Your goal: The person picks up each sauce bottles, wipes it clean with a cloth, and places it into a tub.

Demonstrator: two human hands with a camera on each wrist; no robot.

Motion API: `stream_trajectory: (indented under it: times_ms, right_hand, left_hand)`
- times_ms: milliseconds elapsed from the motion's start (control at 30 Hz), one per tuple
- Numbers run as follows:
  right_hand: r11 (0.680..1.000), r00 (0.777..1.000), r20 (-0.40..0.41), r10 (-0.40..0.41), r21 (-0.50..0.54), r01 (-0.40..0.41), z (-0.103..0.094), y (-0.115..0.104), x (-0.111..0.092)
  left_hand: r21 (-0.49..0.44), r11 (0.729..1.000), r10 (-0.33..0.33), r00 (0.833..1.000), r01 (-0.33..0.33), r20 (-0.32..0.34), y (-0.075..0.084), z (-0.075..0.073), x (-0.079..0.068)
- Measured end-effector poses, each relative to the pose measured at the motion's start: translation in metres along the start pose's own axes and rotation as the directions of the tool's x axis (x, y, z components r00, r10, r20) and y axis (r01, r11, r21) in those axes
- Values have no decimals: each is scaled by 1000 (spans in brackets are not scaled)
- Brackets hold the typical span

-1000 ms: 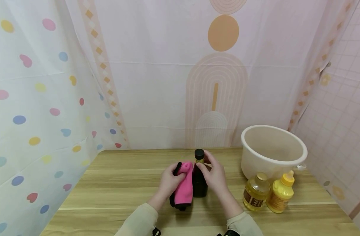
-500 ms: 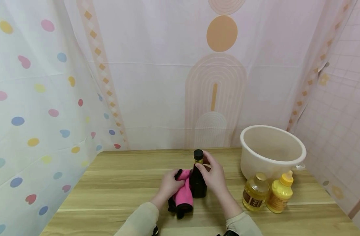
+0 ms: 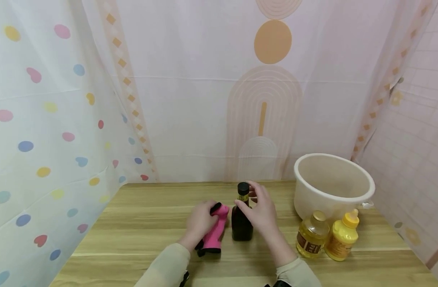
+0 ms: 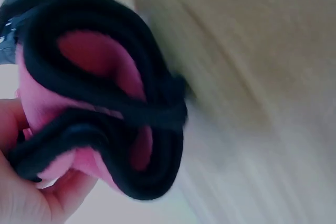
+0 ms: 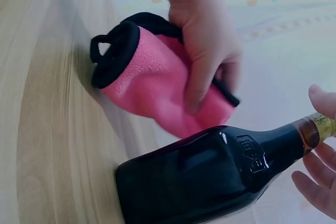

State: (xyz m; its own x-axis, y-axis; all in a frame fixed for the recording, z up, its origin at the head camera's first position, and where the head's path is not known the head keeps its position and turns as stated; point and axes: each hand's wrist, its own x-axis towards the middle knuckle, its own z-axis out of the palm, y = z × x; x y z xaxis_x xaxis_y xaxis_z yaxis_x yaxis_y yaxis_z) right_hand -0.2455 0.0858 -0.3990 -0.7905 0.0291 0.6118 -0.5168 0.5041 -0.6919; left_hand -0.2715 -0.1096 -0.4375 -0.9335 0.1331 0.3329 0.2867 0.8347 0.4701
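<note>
My left hand (image 3: 201, 219) grips a bunched pink cleaning cloth (image 3: 216, 231) with black edging, low over the table and left of a dark glass bottle. Its folded edge (image 4: 152, 114) fills much of the left wrist view, and a black loop shows in the right wrist view. The dark bottle (image 3: 242, 227) stands upright, with a black cap and a yellow neck band. Around its neck my right hand (image 3: 262, 209) is loosely spread, thumb on one side and fingers on the other. A gap shows between the thumb tip (image 5: 317, 94) and the neck.
A large white bucket (image 3: 301, 199) stands at the back right of the wooden table (image 3: 150, 223). In front of it are a clear bottle of yellow liquid (image 3: 312, 235) and a yellow squeeze bottle (image 3: 342, 239). Patterned curtains (image 3: 190, 119) hang behind and at both sides.
The left hand has drawn the pink cloth left and away from the bottle, leaving a gap. The right hand's fingers have spread a little at the neck. The bottle stays in place.
</note>
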Motion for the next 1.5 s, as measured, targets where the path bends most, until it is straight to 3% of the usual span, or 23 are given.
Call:
stream_trajectory:
  times_ms: [67, 133, 300, 467, 633, 767, 1033, 1133, 1333, 1500]
  right_hand:
    - [999, 999, -28, -18, -40, 17, 0, -3, 1]
    - [998, 998, -50, -29, -59, 26, 0, -5, 2]
    - [999, 996, -80, -36, -35, 33, 2, -3, 4]
    - [999, 996, -74, -42, 2, 42, 1, 1, 6]
    - [998, 999, -39, -38, 53, 40, -4, 4, 10]
    - [994, 1000, 10, -27, 102, 26, -8, 8, 15]
    - [986, 996, 85, -26, 166, 11, -13, 16, 18]
    - [985, 995, 97, -26, 172, 9, -15, 16, 18]
    - [973, 991, 127, -40, 230, 10, -14, 19, 18]
    - [967, 990, 131, -59, 253, 24, -13, 21, 18]
  left_hand:
    - [57, 998, 45, 996, -40, -78, 2, -4, -1]
    - [98, 990, 113, 980, -98, -163, 4, -8, -2]
    - [143, 965, 258, 910, -222, -325, 7, -16, -7]
    - [195, 932, 359, 843, -304, -401, 8, -20, -10]
    - [209, 912, 410, 801, -353, -436, 11, -23, -12]
    - [196, 909, 416, 793, -368, -445, 14, -25, -13]
    - [63, 932, 342, 811, -356, -475, 25, -33, -7]
    - [8, 934, 313, 809, -357, -497, 35, -36, -4]
    - [-86, 922, 266, 780, -377, -566, 55, -34, 0]
    - [-113, 913, 260, 772, -392, -580, 65, -27, 1]
